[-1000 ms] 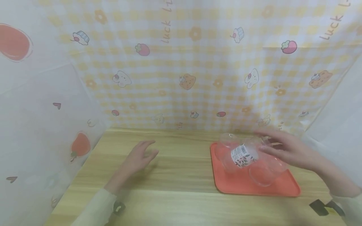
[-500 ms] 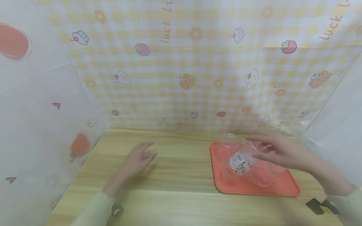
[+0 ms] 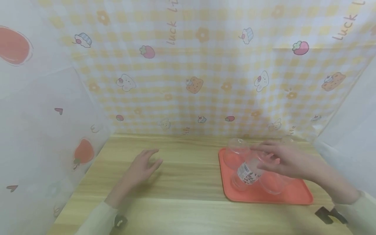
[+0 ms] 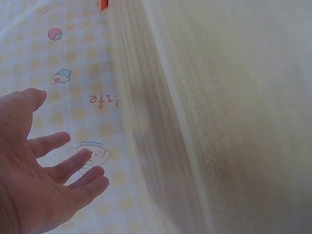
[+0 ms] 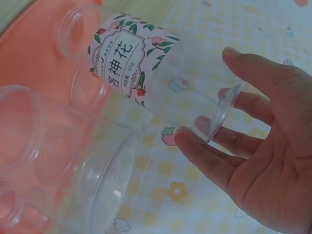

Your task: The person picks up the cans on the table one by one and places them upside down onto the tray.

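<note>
My right hand (image 3: 288, 161) is over the red tray (image 3: 243, 196) at the right of the table. Its spread, bent fingers go round the near end of a clear plastic jar (image 3: 248, 173) with a flowered label. In the right wrist view this jar (image 5: 161, 68) leans, its ringed end towards the tray, and fingertips show through the clear wall. How firmly the fingers press is hard to tell. Other clear jars (image 3: 236, 155) stand on the tray, partly hidden by the hand. My left hand (image 3: 142, 168) hovers above the bare wood, fingers relaxed and apart, holding nothing.
The light wooden table (image 3: 182, 182) stretches between my hands. Behind it hangs a yellow checked cloth (image 3: 202, 65), and pale sheets (image 3: 38, 137) close in the sides. Another clear jar (image 5: 92, 170) is close beside the labelled one in the right wrist view.
My right hand has moved left and a little nearer to me. The labelled jar has moved the same way and tilted, its label lower now. The left hand has barely shifted.
</note>
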Demonstrator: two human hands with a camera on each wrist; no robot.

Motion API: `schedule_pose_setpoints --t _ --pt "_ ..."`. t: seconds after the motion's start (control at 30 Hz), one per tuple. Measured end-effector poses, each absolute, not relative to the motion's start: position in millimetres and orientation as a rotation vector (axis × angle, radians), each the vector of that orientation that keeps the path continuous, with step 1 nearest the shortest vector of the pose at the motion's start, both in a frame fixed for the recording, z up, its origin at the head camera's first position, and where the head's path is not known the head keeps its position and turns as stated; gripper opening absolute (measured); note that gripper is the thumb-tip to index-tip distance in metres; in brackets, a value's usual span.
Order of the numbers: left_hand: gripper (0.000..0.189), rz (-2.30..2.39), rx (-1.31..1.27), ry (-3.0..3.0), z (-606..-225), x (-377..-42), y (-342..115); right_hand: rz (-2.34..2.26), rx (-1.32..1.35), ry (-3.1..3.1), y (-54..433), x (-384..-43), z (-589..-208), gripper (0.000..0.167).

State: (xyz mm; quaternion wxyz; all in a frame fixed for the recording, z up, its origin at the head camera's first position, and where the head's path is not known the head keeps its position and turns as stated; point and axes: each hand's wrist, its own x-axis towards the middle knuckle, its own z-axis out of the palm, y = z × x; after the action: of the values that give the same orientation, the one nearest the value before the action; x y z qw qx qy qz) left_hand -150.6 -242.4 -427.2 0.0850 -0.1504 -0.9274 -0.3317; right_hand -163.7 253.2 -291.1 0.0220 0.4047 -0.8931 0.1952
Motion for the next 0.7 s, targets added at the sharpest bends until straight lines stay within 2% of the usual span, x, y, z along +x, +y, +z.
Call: schedule_pose_setpoints --t 0.33,0.7 --pt "0.062 -0.984 -0.455 -2.778 -429.6 -147.5 -243.7 0.554 1.280 -2.726 246.2 -164.0 -296.1 0.051" --pt "0.058 -0.961 -0.428 -2.789 -428.2 -145.5 -243.4 0.441 1.264 -2.729 236.9 -162.9 -297.0 0.066"
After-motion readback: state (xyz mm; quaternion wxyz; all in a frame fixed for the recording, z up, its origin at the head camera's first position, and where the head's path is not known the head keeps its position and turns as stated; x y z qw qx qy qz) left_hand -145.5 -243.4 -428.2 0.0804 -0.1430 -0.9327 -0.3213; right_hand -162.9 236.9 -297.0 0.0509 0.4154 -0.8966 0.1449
